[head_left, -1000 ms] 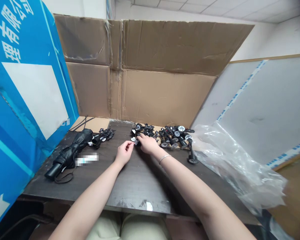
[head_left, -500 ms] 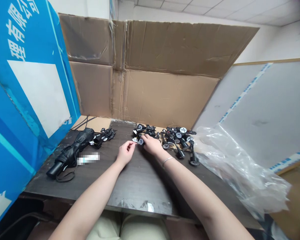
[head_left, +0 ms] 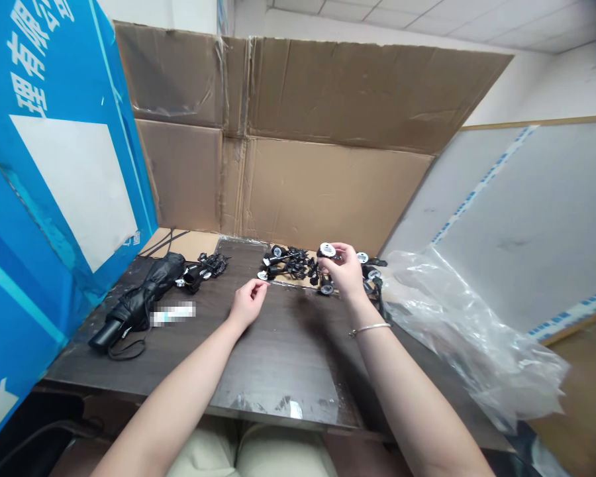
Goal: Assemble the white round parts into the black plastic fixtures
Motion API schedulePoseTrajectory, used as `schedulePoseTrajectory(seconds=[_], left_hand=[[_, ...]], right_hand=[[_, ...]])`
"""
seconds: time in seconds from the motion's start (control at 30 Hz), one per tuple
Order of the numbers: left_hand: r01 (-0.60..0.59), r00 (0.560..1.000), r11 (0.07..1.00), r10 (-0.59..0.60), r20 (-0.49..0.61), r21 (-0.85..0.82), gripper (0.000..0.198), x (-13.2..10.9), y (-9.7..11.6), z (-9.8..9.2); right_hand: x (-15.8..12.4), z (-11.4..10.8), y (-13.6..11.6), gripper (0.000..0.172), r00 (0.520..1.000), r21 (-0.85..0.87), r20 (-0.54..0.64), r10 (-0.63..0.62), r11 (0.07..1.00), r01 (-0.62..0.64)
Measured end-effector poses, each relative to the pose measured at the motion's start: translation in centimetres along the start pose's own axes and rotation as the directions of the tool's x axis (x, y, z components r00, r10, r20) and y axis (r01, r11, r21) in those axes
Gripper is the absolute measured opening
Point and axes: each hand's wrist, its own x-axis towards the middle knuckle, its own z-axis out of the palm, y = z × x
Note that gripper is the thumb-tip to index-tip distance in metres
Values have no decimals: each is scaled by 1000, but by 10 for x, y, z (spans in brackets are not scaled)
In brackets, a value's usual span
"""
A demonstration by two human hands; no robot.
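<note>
My right hand (head_left: 346, 270) is raised over the right-hand pile, its fingers closed round a black cylindrical part with a white round end (head_left: 328, 250). Beneath and beside it are several similar black parts with round pale ends, one of them a black part (head_left: 326, 286) just below the fingers. My left hand (head_left: 248, 303) rests low over the table with thumb and fingers pinched together; whether anything small is between them is hidden. Just beyond its fingertips a black part with a white end (head_left: 271, 273) lies at the edge of the middle pile of black parts and cables (head_left: 298, 263).
A folded black umbrella (head_left: 144, 298) lies on the left of the dark table (head_left: 258, 371), beside a small heap of black parts (head_left: 203, 270). Crumpled clear plastic (head_left: 467, 331) covers the right side. A cardboard sheet (head_left: 328, 192) stands behind, and a blue panel (head_left: 79, 66) at left.
My right hand has moved right and up from beside my left hand, and now holds a black part with a white end. My left hand has stayed nearly in place, still pinched.
</note>
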Motion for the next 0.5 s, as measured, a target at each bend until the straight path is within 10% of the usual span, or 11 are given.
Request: schedulePoseTrajectory(seconds=[0.27, 0.5], left_hand=[[-23, 999, 998, 21, -43, -57, 29, -2, 1, -1], [-173, 985, 984, 174, 15, -51, 40, -11, 7, 0]], right_hand=[[-47, 38, -20, 35, 953, 246, 244, -180, 962, 119], [-89, 71, -5, 30, 894, 226, 191, -405, 904, 362]])
